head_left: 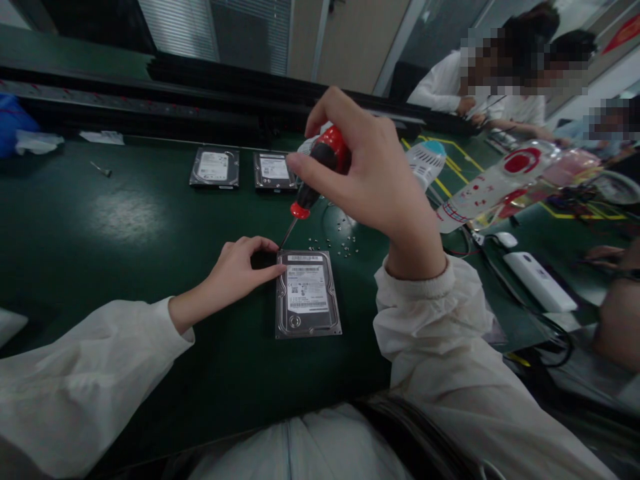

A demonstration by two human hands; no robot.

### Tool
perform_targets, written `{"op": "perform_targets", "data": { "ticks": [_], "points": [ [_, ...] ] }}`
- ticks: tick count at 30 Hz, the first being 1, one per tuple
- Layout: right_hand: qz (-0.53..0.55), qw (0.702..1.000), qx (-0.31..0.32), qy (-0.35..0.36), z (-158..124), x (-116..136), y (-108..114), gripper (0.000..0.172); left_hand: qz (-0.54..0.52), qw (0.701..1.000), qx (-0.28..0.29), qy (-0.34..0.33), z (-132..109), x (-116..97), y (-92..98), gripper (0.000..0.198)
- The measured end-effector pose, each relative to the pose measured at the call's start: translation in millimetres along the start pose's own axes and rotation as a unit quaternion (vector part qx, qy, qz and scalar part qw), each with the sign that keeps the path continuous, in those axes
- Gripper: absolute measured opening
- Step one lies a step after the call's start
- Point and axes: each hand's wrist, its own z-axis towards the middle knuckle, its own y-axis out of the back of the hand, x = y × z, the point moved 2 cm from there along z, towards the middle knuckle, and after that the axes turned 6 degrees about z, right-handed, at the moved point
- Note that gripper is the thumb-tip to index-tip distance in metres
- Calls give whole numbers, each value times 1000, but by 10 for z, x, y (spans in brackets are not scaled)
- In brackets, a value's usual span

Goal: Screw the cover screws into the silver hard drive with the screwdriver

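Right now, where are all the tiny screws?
In the head view, the tiny screws lie loose on the green table, just beyond the top right corner of the near hard drive, below the right hand holding the red screwdriver.

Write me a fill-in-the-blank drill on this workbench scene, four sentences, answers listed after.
1. The right hand grips a screwdriver whose handle is black and ____.
2. The left hand steadies the near hard drive at its ____ edge.
3. Farther back on the green table lie ____ more hard drives side by side.
4. Loose small ____ lie scattered just past the near drive.

Missing words: red; left; two; screws
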Motion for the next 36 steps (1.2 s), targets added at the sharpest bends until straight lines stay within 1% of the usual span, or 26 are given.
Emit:
{"op": "perform_targets", "data": {
  "ticks": [3,7,10,12,14,17,19,21,23,25,27,30,34,36],
  "points": [
    [-6,1000,1,3,-2,5,6,14,-3,1000,-3,-3,-1,10,-5,45],
    [6,1000,23,12,-13,29,14,22,-4,1000,-3,2,-2,6,-4,45],
    [10,1000,13,6,-7,20,7,15,-3,1000,-4,3,1,-5,1,45],
    [4,1000,3,2,0,5,3,16,-2,1000,-4,3,2,-7,2,45],
    [0,1000,6,7,3,-3,6,14,-2,1000,-1,3,3,-1,1,45],
    [6,1000,26,17,-3,8,14,21,1,1000,1,2,2,18,-5,46],
    [15,999,32,19,-9,19,11,22,1,1000,0,4,0,27,-8,47],
    [19,999,24,19,-11,23,1,20,2,1000,1,8,-2,30,-9,47],
    [16,1000,9,20,-10,20,-7,22,2,1000,2,8,-4,27,-7,47],
    [11,1000,3,23,-9,18,-7,17,2,1000,2,6,-3,24,-4,47],
    [10,1000,11,22,-10,24,-2,14,0,1000,1,3,-2,23,-1,47],
    [12,1000,16,14,-11,39,3,20,1,1000,4,3,-2,19,1,48],
    [4,1000,-2,3,-3,34,-10,20,2,1000,3,7,-4,0,7,46],
    [2,1000,-5,7,-3,27,-11,17,1,1000,1,6,-4,-8,7,45]
  ]
}}
